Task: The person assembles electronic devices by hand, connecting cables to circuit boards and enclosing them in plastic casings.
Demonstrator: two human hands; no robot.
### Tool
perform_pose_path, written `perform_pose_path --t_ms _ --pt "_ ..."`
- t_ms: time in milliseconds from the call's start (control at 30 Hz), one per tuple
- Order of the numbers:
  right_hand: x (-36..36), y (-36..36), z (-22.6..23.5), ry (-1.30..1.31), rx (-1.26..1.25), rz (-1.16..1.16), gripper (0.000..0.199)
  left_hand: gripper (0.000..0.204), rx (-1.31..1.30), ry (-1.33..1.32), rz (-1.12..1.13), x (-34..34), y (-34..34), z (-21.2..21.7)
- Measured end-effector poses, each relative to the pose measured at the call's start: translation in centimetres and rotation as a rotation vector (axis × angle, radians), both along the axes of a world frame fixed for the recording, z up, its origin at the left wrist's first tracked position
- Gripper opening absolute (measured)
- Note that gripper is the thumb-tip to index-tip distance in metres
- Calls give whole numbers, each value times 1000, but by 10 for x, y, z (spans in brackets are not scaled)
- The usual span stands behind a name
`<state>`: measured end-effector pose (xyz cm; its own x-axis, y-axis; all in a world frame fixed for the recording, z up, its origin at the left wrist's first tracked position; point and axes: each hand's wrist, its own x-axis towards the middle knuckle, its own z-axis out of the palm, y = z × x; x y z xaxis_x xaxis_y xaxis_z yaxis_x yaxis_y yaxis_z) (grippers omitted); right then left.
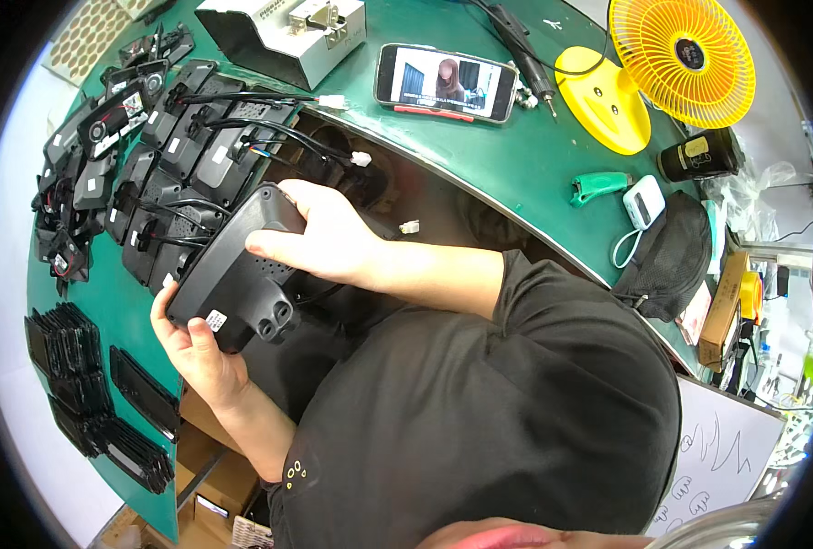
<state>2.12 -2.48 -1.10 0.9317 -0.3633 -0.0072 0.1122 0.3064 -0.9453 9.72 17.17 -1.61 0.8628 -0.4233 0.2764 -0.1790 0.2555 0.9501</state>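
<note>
Black housing [232, 274]: one piece, matte moulded plastic, rounded oblong, white sticker and two round sockets at its lower end. Held in the air over the lap, just off the table [479, 156] edge, tilted.

Left hand [200, 352] grips the lower end, fingers curled round the edge, thumb near the sticker. Right hand [324, 238] lies over the upper end, fingers closed across the top, thumb underneath. Both clamped on the housing.

Just beyond it on the green mat: a batch of similar housings [173, 174], laid overlapping in rows, roughly a dozen, exact count unclear; black leads with three white plugs visible trail off them. Further left, smaller black parts [63, 197] in a loose pile, some with red wires.

Bottom left: two stacks of thin flat black plates [86, 384], ribbed edges, too many to count.

Far side: one grey metal fixture [283, 37], one phone [445, 82] lying flat with its screen lit, one yellow fan [676, 55] with round wire grille, one green-handled tool [598, 186], one small white device [644, 201], one black pouch [672, 252].
</note>
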Motion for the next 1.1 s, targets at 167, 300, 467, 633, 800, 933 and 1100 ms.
perform_pose_path --t_ms 167,300,467,633,800,933,1100 --pt "-1 1 2 -5 -132 -49 40 62 -36 -16 50 -1 -5 0" --pt "-3 -4 7 56 -286 -54 41 53 -103 109 -49 1 -7 8" --pt "-5 -4 10 53 -305 -57 41 50 -161 488 -88 11 8 6" --pt "-5 -4 10 3 -391 -93 40 52 -137 399 -110 11 6 8" --pt "-5 -7 15 56 -197 -42 40 54 -79 15 -99 0 -6 -4" --pt "-3 -8 9 18 -202 -56 37 57 -269 241 -152 3 6 -16" --pt "-4 -9 11 -7 -93 -28 36 59 -305 394 -209 2 13 -23"
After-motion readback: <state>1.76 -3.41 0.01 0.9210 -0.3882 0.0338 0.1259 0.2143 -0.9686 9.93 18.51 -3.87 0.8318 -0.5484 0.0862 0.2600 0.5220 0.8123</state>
